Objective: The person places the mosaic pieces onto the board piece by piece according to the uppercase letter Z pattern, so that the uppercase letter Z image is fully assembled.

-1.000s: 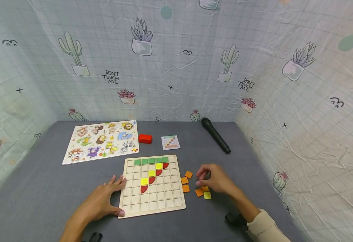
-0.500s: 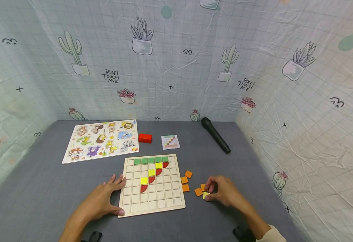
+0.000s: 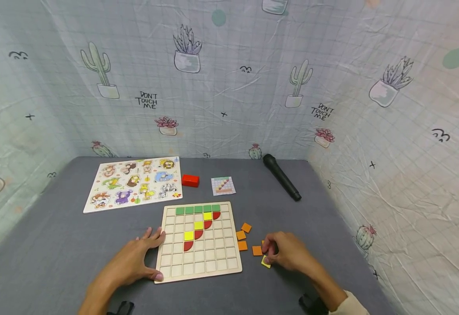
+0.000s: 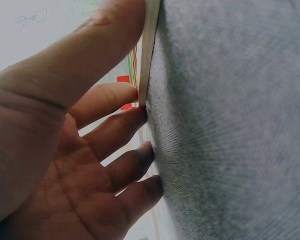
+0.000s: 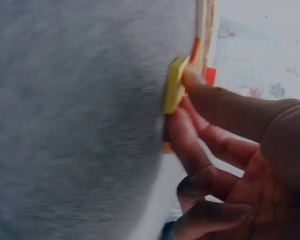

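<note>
- Yellow square tile (image 5: 174,87) is down by the grey tabletop (image 3: 75,262), right of the board and well apart from it. Just one loose yellow. Can't tell if it's fully off the surface.
- Right hand (image 3: 288,251) has it pinched, thumb against fingertips, probably because the edges are the easy way to grab something that flat.
- Orange square tiles (image 3: 243,246) nearby: four in plain sight, plus a sliver of what looks like a fifth behind the fingers. Guessing they're on that side for easy reach.
- Wooden grid board (image 3: 199,267): five green squares (image 3: 198,209) in the top row, three yellow squares (image 3: 189,236) stepping down diagonally, four red quarter-circles (image 3: 188,246) right along that diagonal.
- Left hand (image 3: 132,258) is spread wide, thumb at the near-left corner, fingertips at the left edge, presumably so the board doesn't slide.
- Further back: one gridded card (image 3: 224,186), face up, likely so it's visible past the board, one red block (image 3: 190,180), one animal puzzle board (image 3: 132,190), one black microphone (image 3: 282,177).
</note>
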{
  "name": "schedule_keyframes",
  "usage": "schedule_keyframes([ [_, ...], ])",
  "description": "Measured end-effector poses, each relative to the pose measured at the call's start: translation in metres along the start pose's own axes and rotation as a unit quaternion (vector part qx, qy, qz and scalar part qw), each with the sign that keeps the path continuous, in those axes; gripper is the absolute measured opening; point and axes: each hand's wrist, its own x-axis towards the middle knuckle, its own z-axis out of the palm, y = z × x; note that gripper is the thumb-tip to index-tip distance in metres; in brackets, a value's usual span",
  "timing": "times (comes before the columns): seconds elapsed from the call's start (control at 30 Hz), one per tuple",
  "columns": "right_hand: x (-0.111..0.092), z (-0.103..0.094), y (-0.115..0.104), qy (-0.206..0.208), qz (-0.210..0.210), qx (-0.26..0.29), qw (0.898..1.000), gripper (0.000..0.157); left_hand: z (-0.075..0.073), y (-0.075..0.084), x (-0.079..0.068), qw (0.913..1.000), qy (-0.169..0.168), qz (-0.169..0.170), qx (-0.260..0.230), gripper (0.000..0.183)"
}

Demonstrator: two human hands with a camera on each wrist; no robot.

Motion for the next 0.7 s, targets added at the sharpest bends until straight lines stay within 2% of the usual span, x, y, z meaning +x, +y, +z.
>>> schedule_keyframes([
  [0.13, -0.005, 0.000, -0.007, -0.002, 0.009, -0.038, 0.999, 0.031, 0.001, 0.001, 0.001, 1.0000, -0.003, -0.002, -0.004, 0.119],
  [0.27, -0.006, 0.002, -0.013, 0.002, 0.002, -0.045, 0.999, 0.032, 0.000, 0.002, 0.000, 1.0000, 0.001, 0.006, -0.007, 0.118],
  [0.47, 0.005, 0.003, -0.024, 0.008, -0.031, 0.002, 0.999, 0.024, -0.001, 0.003, -0.001, 1.0000, -0.005, 0.002, -0.005, 0.118],
  [0.7, 0.032, 0.013, -0.054, 0.034, -0.063, 0.027, 0.997, 0.024, -0.001, 0.001, 0.000, 1.0000, -0.003, 0.004, -0.005, 0.118],
])
